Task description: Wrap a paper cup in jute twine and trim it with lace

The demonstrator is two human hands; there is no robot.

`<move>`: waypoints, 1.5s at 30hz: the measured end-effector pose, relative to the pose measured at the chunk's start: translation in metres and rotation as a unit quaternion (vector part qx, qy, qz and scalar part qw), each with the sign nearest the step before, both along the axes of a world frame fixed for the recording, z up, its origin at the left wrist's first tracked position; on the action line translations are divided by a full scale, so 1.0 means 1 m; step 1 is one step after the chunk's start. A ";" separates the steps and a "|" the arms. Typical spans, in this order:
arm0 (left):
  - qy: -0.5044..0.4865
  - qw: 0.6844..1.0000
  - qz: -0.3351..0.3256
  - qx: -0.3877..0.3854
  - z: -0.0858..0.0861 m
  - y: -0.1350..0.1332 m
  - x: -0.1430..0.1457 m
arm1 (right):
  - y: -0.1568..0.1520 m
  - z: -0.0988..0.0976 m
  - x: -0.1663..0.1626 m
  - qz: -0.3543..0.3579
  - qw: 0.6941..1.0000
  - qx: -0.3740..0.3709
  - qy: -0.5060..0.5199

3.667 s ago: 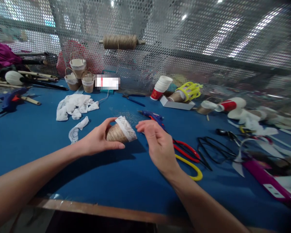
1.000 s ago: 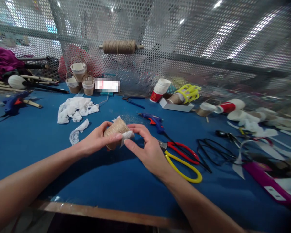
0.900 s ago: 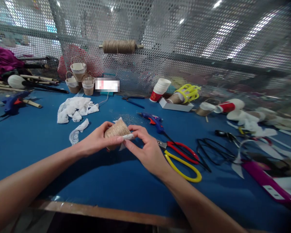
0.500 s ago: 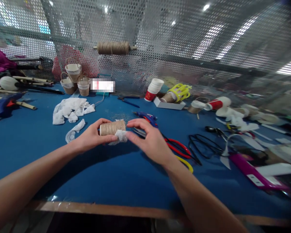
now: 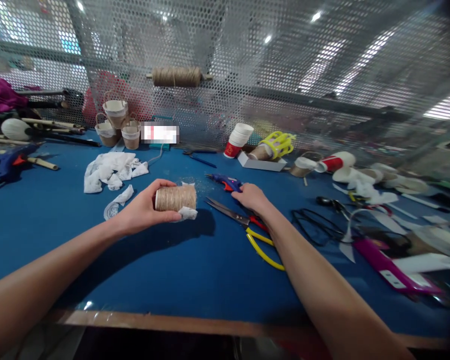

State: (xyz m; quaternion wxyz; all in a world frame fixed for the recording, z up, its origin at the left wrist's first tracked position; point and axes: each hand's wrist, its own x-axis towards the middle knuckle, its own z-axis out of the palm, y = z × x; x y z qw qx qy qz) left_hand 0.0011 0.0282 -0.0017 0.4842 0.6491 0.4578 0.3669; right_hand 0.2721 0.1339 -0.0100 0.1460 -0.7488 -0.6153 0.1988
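My left hand (image 5: 144, 207) is closed round a twine-wrapped cup (image 5: 175, 198) held on its side above the table. White lace (image 5: 188, 213) hangs at the cup's right end, beneath my thumb. My right hand (image 5: 252, 196) has its fingers closed on the handle of a blue glue gun (image 5: 225, 181), whose nozzle points left. Two pairs of scissors lie below that hand: one pair with yellow handles (image 5: 262, 250), another with red handles (image 5: 258, 223) partly covered by my wrist. A curved strip of lace (image 5: 117, 202) rests left of my left hand.
Crumpled white lace (image 5: 110, 167) lies at left, with twine baskets (image 5: 115, 114) behind it. Pliers (image 5: 200, 155), stacked paper cups (image 5: 237, 140) and a white tray (image 5: 262, 162) stand along the mesh. A purple power strip (image 5: 382, 265) and black cables (image 5: 317, 227) occupy the right.
My right hand has left the lace on the cup and moved right and back, onto the glue gun's handle. The scissors are more exposed. My left hand still holds the cup.
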 end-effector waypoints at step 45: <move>0.043 0.997 0.046 0.036 0.000 0.013 -0.015 | -0.124 0.033 -0.034 0.275 0.929 0.230 0.088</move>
